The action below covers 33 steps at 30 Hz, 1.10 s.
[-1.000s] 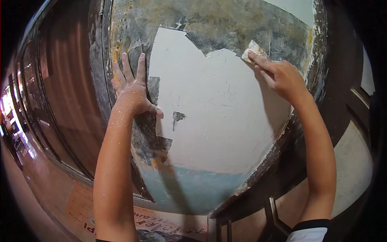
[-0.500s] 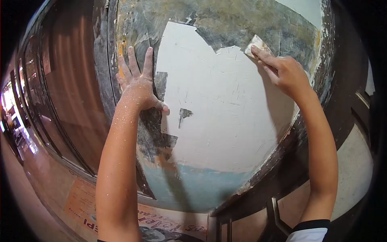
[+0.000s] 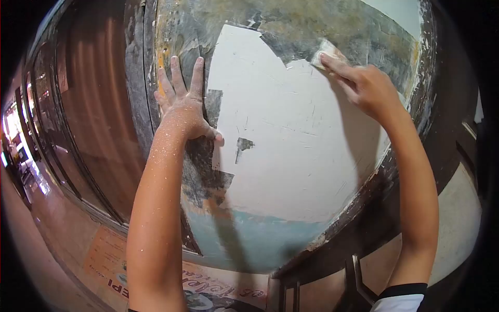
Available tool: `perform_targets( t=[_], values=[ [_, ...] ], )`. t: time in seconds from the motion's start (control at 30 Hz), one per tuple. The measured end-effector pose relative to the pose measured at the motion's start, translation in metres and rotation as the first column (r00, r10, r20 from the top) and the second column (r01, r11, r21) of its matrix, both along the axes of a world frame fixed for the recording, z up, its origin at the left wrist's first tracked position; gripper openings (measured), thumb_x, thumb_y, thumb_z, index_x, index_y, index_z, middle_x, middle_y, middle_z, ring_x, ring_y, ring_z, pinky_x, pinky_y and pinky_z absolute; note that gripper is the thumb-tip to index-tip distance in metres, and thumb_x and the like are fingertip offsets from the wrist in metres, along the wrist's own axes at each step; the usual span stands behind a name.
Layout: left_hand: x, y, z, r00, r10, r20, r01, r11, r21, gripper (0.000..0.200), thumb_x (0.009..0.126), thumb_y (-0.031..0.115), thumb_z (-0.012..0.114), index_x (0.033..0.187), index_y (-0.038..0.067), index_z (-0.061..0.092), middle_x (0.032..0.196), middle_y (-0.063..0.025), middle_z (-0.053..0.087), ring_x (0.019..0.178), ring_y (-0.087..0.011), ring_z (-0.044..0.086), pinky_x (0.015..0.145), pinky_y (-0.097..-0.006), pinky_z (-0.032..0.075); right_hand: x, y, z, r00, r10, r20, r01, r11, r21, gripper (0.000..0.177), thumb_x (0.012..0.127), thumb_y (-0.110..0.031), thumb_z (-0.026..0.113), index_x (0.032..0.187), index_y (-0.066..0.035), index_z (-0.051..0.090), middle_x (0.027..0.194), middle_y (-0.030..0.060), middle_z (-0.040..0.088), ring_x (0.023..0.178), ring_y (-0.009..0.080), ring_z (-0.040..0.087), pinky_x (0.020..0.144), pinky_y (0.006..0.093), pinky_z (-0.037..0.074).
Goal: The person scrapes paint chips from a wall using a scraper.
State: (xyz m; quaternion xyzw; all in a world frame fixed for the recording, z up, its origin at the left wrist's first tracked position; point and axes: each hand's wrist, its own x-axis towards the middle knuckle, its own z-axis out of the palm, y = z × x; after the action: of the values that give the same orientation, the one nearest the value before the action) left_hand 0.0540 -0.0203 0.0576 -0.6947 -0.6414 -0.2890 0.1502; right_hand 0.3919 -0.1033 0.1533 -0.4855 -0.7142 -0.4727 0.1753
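My left hand (image 3: 183, 112) is pressed flat against the wall panel with its fingers spread, holding nothing. White dust speckles its back and forearm. Its thumb reaches the left edge of a large white patch (image 3: 283, 140) with jagged borders. In my right hand (image 3: 366, 86) is a small flat whitish pad (image 3: 323, 51), gripped between thumb and fingers and laid against the wall at the patch's upper right edge. What kind of pad it is cannot be made out. Bare mottled grey surface (image 3: 312, 21) surrounds the patch at the top.
A pale blue-green band (image 3: 260, 242) runs below the white patch. Worn dark frame edging (image 3: 358, 200) borders the panel on the right. To the left stand dark framed panes (image 3: 96, 104). A printed banner (image 3: 106, 257) lies at the bottom.
The right hand and its pad have shifted slightly up and left across the wall. My left hand stays on the same spot, while the whole view has drifted a little.
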Motion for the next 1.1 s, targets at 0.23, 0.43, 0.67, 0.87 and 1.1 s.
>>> perform_targets(
  t=[0.23, 0.43, 0.67, 0.87, 1.1],
  values=[
    [-0.002, 0.005, -0.001, 1.000, -0.005, -0.020, 0.005, 1.000, -0.005, 0.191, 0.020, 0.054, 0.104, 0.166, 0.027, -0.015, 0.169, -0.0273, -0.024, 0.154, -0.0531, -0.022, 0.118, -0.0760, 0.012, -0.015, 0.007, 0.001, 1.000, -0.032, 0.001, 0.032, 0.999, -0.026, 0.044, 0.104, -0.034, 0.058, 0.145, -0.048, 0.057, 0.078, 0.0141, 0.071, 0.071, 0.0368, 0.068, 0.068, 0.0492, 0.058],
    [-0.005, 0.008, -0.005, 0.999, -0.044, 0.001, 0.044, 0.999, 0.031, 0.190, 0.020, 0.053, 0.104, 0.167, 0.028, -0.015, 0.169, -0.0267, -0.024, 0.155, -0.0537, -0.021, 0.118, -0.0765, 0.013, 0.038, -0.022, -0.010, 0.979, -0.004, -0.206, -0.009, 0.998, -0.063, 0.046, 0.103, -0.027, 0.059, 0.148, -0.035, 0.057, 0.085, 0.0229, 0.071, 0.076, 0.0430, 0.067, 0.073, 0.0471, 0.055],
    [-0.002, 0.007, -0.002, 0.999, 0.025, -0.046, -0.024, 1.000, 0.018, 0.191, 0.020, 0.057, 0.103, 0.166, 0.025, -0.016, 0.169, -0.0290, -0.024, 0.155, -0.0537, -0.019, 0.118, -0.0749, 0.014, 0.068, -0.031, -0.058, 0.832, 0.139, -0.537, -0.108, 0.990, 0.088, 0.046, 0.101, -0.025, 0.065, 0.146, -0.030, 0.060, 0.086, 0.0298, 0.067, 0.084, 0.0464, 0.068, 0.072, 0.0465, 0.054],
    [-0.005, 0.012, -0.005, 0.999, 0.011, -0.052, -0.008, 0.999, 0.047, 0.194, 0.017, 0.060, 0.102, 0.166, 0.022, -0.016, 0.168, -0.0320, -0.022, 0.154, -0.0575, -0.017, 0.116, -0.0773, 0.014, 0.063, -0.025, -0.052, 0.854, 0.138, -0.503, -0.104, 0.990, 0.095, 0.045, 0.100, -0.024, 0.065, 0.144, -0.030, 0.062, 0.079, 0.0269, 0.067, 0.072, 0.0465, 0.066, 0.066, 0.0496, 0.053],
    [-0.006, 0.012, -0.010, 0.999, -0.034, -0.035, 0.037, 0.996, 0.085, 0.194, 0.019, 0.057, 0.103, 0.166, 0.024, -0.018, 0.167, -0.0337, -0.023, 0.154, -0.0566, -0.018, 0.116, -0.0782, 0.014, 0.050, -0.021, -0.037, 0.883, 0.134, -0.449, -0.111, 0.991, 0.078, 0.046, 0.100, -0.025, 0.065, 0.145, -0.031, 0.061, 0.080, 0.0254, 0.067, 0.065, 0.0453, 0.064, 0.064, 0.0473, 0.052]
  ],
)
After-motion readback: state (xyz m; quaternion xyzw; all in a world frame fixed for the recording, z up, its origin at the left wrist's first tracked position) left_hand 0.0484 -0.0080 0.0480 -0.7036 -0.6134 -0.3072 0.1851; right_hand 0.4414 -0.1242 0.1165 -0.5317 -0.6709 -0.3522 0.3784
